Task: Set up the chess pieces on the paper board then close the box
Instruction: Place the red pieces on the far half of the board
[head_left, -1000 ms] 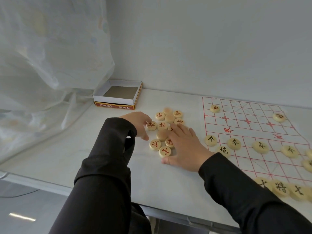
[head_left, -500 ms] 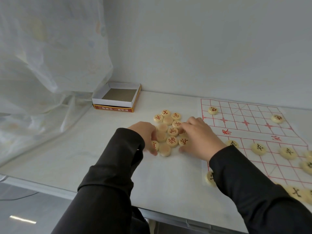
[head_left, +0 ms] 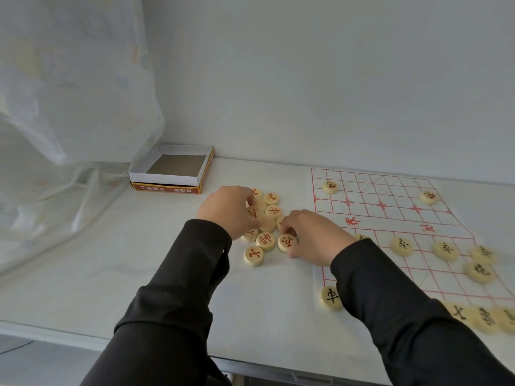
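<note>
**Red pieces mostly off the board, box open**

Red-marked pieces (head_left: pixel 273 211) lie in a loose pile on the white desk (head_left: pixel 111 260), just left of the paper board (head_left: pixel 390 224), and both hands are in that pile. The right hand (head_left: pixel 312 235) pinches one red piece (head_left: pixel 287 242) at the pile's near right edge, between thumb and fingers. The left hand (head_left: pixel 225 210) has its fingers curled down onto the far left side of the pile. I cannot tell whether it grips a piece, since the fingers hide what is under them.

The near half of the board looks largely set. Black-marked pieces (head_left: pixel 401 246) stand in a row across the middle, one more sits nearer on the right, and others line the near edge, partly behind the right sleeve (head_left: pixel 404 316). Any that lie further right are out of view. The far half holds only two red corner pieces (head_left: pixel 330 187), one at the far left and one toward the far right.

By my reckoning the task is about half done. The black side is close to complete, while nearly all of the red side has yet to go from the pile to the far half of the board. The box (head_left: pixel 164 179) sits open and empty at the far left of the desk, beside the pale curtain (head_left: pixel 69 107), and closing it comes last.
</note>
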Motion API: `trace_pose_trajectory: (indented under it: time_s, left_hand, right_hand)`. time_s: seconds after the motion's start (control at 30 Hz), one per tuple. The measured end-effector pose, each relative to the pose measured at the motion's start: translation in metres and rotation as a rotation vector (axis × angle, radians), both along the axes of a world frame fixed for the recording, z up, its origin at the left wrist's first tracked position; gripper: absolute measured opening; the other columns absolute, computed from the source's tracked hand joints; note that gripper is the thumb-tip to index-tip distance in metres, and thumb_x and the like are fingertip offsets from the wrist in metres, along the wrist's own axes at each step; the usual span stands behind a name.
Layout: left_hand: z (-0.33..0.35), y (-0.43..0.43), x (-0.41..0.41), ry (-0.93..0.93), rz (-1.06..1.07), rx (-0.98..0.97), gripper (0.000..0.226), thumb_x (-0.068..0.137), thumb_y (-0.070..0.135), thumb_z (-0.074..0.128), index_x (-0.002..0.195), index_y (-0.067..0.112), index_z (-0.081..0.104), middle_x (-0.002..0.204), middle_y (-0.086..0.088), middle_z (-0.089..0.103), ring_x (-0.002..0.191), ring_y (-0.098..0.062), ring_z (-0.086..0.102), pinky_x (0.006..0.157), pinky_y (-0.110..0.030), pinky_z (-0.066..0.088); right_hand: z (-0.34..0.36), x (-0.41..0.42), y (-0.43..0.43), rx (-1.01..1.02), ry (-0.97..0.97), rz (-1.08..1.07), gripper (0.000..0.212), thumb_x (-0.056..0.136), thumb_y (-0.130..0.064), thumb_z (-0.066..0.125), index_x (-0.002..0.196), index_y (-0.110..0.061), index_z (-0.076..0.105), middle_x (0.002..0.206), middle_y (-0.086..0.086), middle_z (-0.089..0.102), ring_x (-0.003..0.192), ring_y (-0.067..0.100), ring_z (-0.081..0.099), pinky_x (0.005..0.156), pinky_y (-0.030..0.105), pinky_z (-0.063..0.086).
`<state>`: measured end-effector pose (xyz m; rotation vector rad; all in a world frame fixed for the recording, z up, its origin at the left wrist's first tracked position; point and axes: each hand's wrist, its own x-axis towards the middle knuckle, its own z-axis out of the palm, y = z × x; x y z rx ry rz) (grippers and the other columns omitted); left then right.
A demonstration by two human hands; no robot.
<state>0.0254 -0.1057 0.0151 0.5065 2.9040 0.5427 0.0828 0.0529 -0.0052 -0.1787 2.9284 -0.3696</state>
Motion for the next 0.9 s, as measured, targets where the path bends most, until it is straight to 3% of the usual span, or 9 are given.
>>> trace_pose_trajectory:
  time_s: [0.1,0.23,0.47,0.53,0.7,0.9]
  left_hand:
    - [0.0,0.009,0.0,0.067,0.091,0.068,0.032,0.08,0.035,0.067,0.109,0.025,0.058,0.102,0.001,0.062,0.089,-0.019,0.059,0.079,-0.034,0.054]
    - [-0.002,0.029,0.005,0.072,0.119,0.176,0.029,0.083,0.033,0.063,0.11,0.026,0.058,0.106,0.0,0.063,0.092,-0.021,0.059,0.078,-0.032,0.052]
    - [-0.005,0.034,0.001,0.061,0.098,0.126,0.031,0.086,0.035,0.059,0.115,0.027,0.055,0.108,0.001,0.062,0.093,-0.02,0.059,0.079,-0.033,0.052]
    - [-0.005,0.034,0.001,0.058,0.095,0.117,0.031,0.086,0.035,0.059,0.116,0.027,0.055,0.106,0.001,0.062,0.092,-0.02,0.059,0.079,-0.033,0.052]
    - [-0.006,0.037,0.002,0.063,0.069,0.1,0.032,0.087,0.035,0.058,0.118,0.027,0.053,0.109,0.001,0.061,0.091,-0.019,0.058,0.076,-0.03,0.051]
    - [-0.006,0.038,0.002,0.05,0.06,0.071,0.034,0.088,0.036,0.058,0.12,0.026,0.052,0.11,0.001,0.06,0.089,-0.017,0.054,0.075,-0.028,0.048]
  right_hand:
    - [0.015,-0.007,0.018,-0.134,0.058,-0.127,0.03,0.081,-0.017,0.068,0.11,-0.017,0.062,0.105,0.0,0.061,0.094,0.016,0.057,0.081,0.027,0.046]
    - [0.032,-0.018,0.054,-0.272,0.207,-0.333,0.025,0.081,-0.013,0.069,0.105,-0.017,0.065,0.09,-0.005,0.06,0.08,0.011,0.053,0.063,0.02,0.041]
    - [0.013,-0.035,0.072,-0.085,0.136,-0.362,0.032,0.086,-0.014,0.064,0.117,-0.013,0.062,0.119,0.005,0.06,0.098,0.019,0.056,0.082,0.027,0.045]
    - [0.009,-0.042,0.07,-0.048,0.131,-0.343,0.029,0.088,-0.013,0.061,0.116,-0.012,0.062,0.119,0.005,0.061,0.105,0.022,0.057,0.086,0.028,0.045]
    - [-0.006,-0.051,0.072,-0.025,0.227,-0.351,0.03,0.09,-0.011,0.055,0.119,-0.015,0.057,0.115,0.004,0.062,0.101,0.021,0.058,0.084,0.03,0.047]
    - [-0.011,-0.051,0.072,-0.019,0.251,-0.346,0.015,0.089,-0.009,0.053,0.101,-0.014,0.06,0.104,0.003,0.063,0.091,0.02,0.058,0.077,0.03,0.048]
